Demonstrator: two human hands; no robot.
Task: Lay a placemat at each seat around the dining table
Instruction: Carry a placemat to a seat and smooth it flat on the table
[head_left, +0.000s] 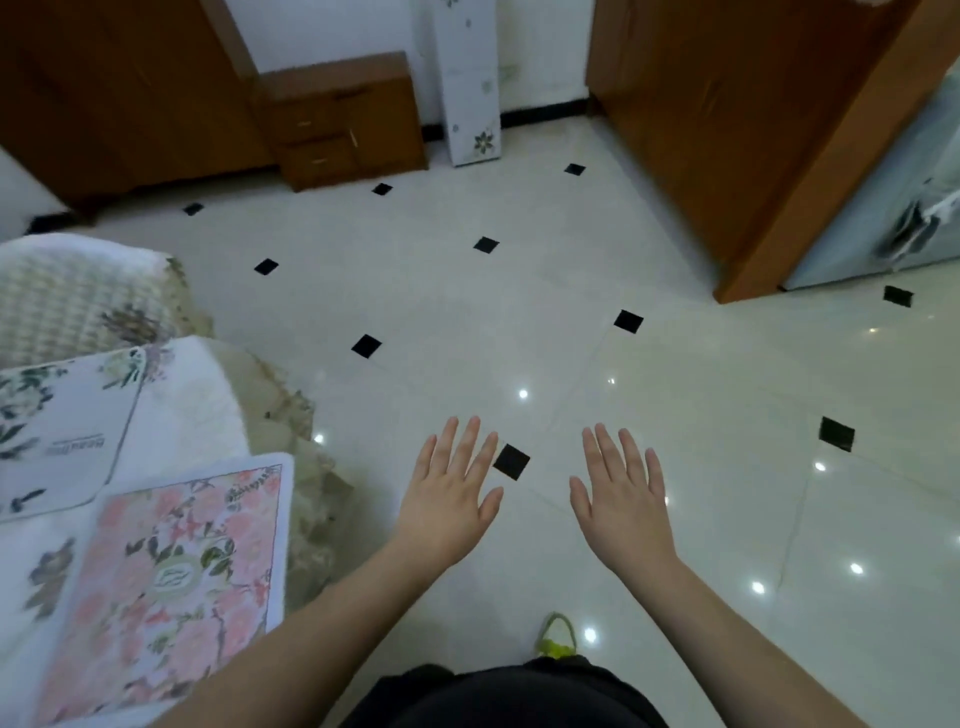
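Note:
A pink floral placemat (171, 577) lies at the near corner of the dining table (176, 405), which wears a white cloth. Beyond it lies a white placemat (62, 431) with green leaf print. My left hand (449, 499) and my right hand (623, 504) hover side by side over the floor, to the right of the table. Both have straight, spread fingers, palms down, and hold nothing.
The glossy cream tile floor (519, 312) with small black squares stretches ahead. A chair with a checked cover (78, 296) stands at the table's far side. A small wooden cabinet (343, 119) sits at the back wall, and a wooden door (737, 130) stands at right.

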